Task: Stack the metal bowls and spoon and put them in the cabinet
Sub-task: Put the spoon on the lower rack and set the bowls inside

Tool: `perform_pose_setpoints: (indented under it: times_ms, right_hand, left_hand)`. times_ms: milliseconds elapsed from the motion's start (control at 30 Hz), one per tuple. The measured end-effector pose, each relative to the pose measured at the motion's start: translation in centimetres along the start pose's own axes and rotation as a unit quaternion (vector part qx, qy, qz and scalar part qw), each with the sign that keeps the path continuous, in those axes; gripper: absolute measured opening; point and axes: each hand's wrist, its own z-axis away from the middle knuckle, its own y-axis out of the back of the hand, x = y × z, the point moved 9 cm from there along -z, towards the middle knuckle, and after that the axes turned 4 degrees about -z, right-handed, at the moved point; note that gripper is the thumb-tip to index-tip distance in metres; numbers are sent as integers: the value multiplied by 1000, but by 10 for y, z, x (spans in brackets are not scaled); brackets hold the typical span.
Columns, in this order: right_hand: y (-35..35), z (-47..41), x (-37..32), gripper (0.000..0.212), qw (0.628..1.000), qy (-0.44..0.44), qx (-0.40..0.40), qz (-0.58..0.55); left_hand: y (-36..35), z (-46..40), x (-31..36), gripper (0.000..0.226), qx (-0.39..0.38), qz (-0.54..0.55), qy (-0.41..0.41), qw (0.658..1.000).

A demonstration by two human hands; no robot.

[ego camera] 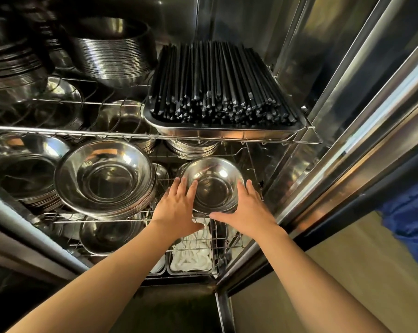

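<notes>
- Two bare forearms are reaching from the bottom edge up into the open steel cabinet point(299, 75), meeting at the small stack of metal bowls point(212, 186), the landmark here.
- The left hand point(176, 207) is pressing flat against the left side of that stack, fingers spread and extended along the rim, not curled shut.
- The right hand point(244, 210) is cupping the right side, fingers straight along the wall and thumb lying across the near base; together both hands are clasping the stack.
- The stack is sitting on the middle wire shelf point(95, 221), towards its right end.
- Below the stack, a tray of white pieces point(191, 258) is lying on a lower rack.
- Left of the stack, a larger stack of wide bowls point(104, 179) is standing on the same shelf.
- Above and behind the stack, a steel tray point(227, 131) is carrying black chopsticks point(217, 85).
- Whether a spoon is lying inside the stack, I cannot tell.
</notes>
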Motion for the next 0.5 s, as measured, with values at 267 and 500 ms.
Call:
perform_pose_setpoints:
  times_ms: [267, 500]
  right_hand:
    - [-13, 0, -20, 141, 999, 26, -15, 17]
    - [-19, 3, -39, 136, 999, 45, -11, 18]
  left_hand:
    - [2, 15, -16, 122, 5, 31, 55, 998]
    - [10, 23, -19, 113, 17, 40, 63, 997]
